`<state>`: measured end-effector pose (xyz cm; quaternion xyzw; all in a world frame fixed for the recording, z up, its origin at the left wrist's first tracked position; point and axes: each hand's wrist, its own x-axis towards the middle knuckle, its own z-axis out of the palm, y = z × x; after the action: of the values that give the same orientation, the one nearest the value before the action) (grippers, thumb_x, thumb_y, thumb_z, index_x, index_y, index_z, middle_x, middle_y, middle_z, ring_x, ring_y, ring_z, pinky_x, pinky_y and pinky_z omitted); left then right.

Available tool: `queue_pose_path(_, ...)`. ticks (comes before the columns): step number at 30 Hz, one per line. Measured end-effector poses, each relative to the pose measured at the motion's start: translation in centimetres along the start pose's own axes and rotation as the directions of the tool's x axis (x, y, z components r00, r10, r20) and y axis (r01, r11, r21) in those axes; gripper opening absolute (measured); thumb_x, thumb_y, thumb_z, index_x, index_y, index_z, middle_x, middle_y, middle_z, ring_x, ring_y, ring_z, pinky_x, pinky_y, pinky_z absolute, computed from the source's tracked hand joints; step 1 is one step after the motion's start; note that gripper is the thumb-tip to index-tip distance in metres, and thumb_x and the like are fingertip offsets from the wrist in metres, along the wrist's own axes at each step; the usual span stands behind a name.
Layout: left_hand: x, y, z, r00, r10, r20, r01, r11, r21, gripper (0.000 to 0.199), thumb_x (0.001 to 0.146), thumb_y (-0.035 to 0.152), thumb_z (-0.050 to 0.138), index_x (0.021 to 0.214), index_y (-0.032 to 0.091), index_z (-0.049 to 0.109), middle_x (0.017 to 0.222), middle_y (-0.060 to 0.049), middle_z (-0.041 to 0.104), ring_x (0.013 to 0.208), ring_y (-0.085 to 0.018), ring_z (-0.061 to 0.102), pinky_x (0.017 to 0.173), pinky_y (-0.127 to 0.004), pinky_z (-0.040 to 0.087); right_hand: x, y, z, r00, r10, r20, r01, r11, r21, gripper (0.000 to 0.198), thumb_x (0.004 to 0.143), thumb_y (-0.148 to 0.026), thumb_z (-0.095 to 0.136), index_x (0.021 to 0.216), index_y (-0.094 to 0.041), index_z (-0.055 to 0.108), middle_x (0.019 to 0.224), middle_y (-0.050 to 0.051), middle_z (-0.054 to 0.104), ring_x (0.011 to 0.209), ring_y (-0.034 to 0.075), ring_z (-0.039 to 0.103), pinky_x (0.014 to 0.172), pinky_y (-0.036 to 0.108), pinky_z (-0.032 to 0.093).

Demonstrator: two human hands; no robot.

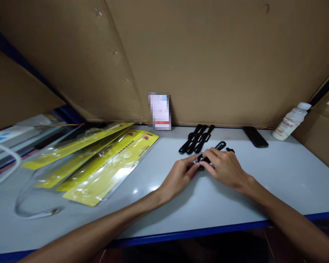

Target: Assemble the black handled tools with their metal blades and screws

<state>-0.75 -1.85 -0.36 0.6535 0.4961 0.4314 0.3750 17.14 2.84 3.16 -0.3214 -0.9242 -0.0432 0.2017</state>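
Note:
Both hands are over the table, close together, with their fingertips pinched on a small black tool (221, 145). Its rounded handle, with a hole near the end, sticks out beyond my right hand (227, 166). A bit of shiny metal shows between the fingers; the rest is covered. My left hand (178, 174) grips the near-left end with thumb and forefinger. Just behind, three similar black long-handled tools (196, 139) lie side by side. A small black piece (230, 150) rests beyond my right knuckles, partly hidden.
Several yellow-backed clear plastic packages (112, 166) overlap at the left, near a pale cable (30, 215). A blurred upright phone-shaped object (161, 111) leans on the cardboard wall (208, 65). At the right are a dark phone (255, 137) and a white bottle (290, 122).

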Motion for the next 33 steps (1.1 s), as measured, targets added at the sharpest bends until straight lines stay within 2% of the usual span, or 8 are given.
queue_pose_path(10, -0.4, 0.8, 0.2, 0.998, 0.060, -0.026, -0.057, 0.995, 0.083, 0.040, 0.097, 0.036, 0.048, 0.124, 0.012, 0.066, 0.059, 0.001, 0.058, 0.064, -0.016, 0.053, 0.061, -0.025, 0.043, 0.0, -0.6, 0.5, 0.992, -0.118, -0.042, 0.110, 0.980, -0.163, 0.023, 0.099, -0.017, 0.041, 0.090, -0.014, 0.062, 0.080, 0.005, 0.064, 0.060, 0.016, 0.055, 0.049, 0.033, 0.022)
queue_pose_path(15, -0.6, 0.8, 0.4, 0.998, 0.006, -0.056, -0.001, 0.996, 0.088, 0.048, 0.096, 0.040, 0.048, 0.129, 0.008, 0.063, 0.064, 0.000, 0.060, 0.058, -0.013, 0.046, 0.059, -0.025, 0.039, 0.0, -1.5, 0.9, 0.995, -0.076, -0.064, 0.062, 0.979, -0.194, 0.022, 0.098, -0.016, 0.041, 0.090, -0.015, 0.061, 0.078, 0.006, 0.064, 0.059, 0.017, 0.056, 0.052, 0.033, 0.024)
queue_pose_path(19, -0.3, 0.8, 0.1, 0.997, 0.002, -0.073, 0.008, 0.990, 0.139, 0.045, 0.094, 0.039, 0.050, 0.124, 0.009, 0.066, 0.061, 0.001, 0.057, 0.057, -0.013, 0.043, 0.056, -0.024, 0.036, 0.2, -1.4, 1.0, 0.998, -0.037, -0.050, 0.029, 0.989, -0.146, 0.022, 0.099, -0.019, 0.042, 0.093, -0.014, 0.063, 0.079, 0.008, 0.067, 0.058, 0.017, 0.057, 0.052, 0.033, 0.023)
queue_pose_path(23, 1.4, -0.1, -1.9, 0.978, 0.023, -0.206, 0.003, 0.992, 0.127, 0.045, 0.090, 0.041, 0.054, 0.121, 0.011, 0.066, 0.061, 0.002, 0.054, 0.057, -0.013, 0.046, 0.054, -0.023, 0.034, 0.7, 1.1, 0.2, 0.985, 0.100, -0.140, -0.100, 0.995, 0.005, 0.024, 0.100, -0.028, 0.046, 0.089, -0.018, 0.064, 0.076, 0.005, 0.070, 0.058, 0.016, 0.056, 0.054, 0.031, 0.022)
queue_pose_path(26, 3.0, -1.0, -4.2, 0.930, -0.039, -0.365, 0.067, 0.996, 0.062, 0.049, 0.084, 0.045, 0.058, 0.119, 0.011, 0.064, 0.060, 0.003, 0.054, 0.052, -0.012, 0.046, 0.049, -0.021, 0.033, 1.0, 4.4, -0.6, 0.931, 0.284, -0.228, -0.269, 0.958, 0.096, 0.033, 0.099, -0.033, 0.048, 0.074, -0.018, 0.063, 0.069, 0.004, 0.067, 0.058, 0.015, 0.054, 0.057, 0.030, 0.022)
queue_pose_path(29, 3.8, -1.3, -5.5, 0.877, -0.145, -0.458, 0.151, 0.988, -0.023, 0.056, 0.075, 0.047, 0.063, 0.117, 0.010, 0.061, 0.052, 0.006, 0.049, 0.044, -0.010, 0.041, 0.043, -0.019, 0.029, 0.9, 7.0, -0.8, 0.872, 0.444, -0.207, -0.421, 0.895, 0.148, 0.050, 0.100, -0.042, 0.047, 0.057, -0.018, 0.058, 0.057, 0.005, 0.060, 0.055, 0.015, 0.050, 0.057, 0.030, 0.021)
queue_pose_path(31, 3.8, -0.9, -5.5, 0.873, -0.240, -0.426, 0.208, 0.971, -0.121, 0.055, 0.071, 0.046, 0.064, 0.113, 0.011, 0.060, 0.051, 0.007, 0.050, 0.040, -0.009, 0.039, 0.039, -0.019, 0.027, 0.8, 7.6, -0.6, 0.868, 0.472, -0.155, -0.440, 0.875, 0.199, 0.051, 0.101, -0.041, 0.045, 0.058, -0.017, 0.060, 0.059, 0.005, 0.061, 0.058, 0.016, 0.052, 0.058, 0.029, 0.024)
queue_pose_path(33, 3.3, -0.3, -5.0, 0.912, -0.255, -0.322, 0.189, 0.957, -0.222, 0.049, 0.071, 0.039, 0.063, 0.111, 0.011, 0.060, 0.055, 0.006, 0.051, 0.041, -0.008, 0.039, 0.038, -0.018, 0.027, 0.9, 7.3, -0.2, 0.892, 0.443, -0.089, -0.402, 0.868, 0.292, 0.041, 0.102, -0.029, 0.042, 0.072, -0.016, 0.066, 0.067, 0.005, 0.065, 0.063, 0.016, 0.057, 0.061, 0.027, 0.029)
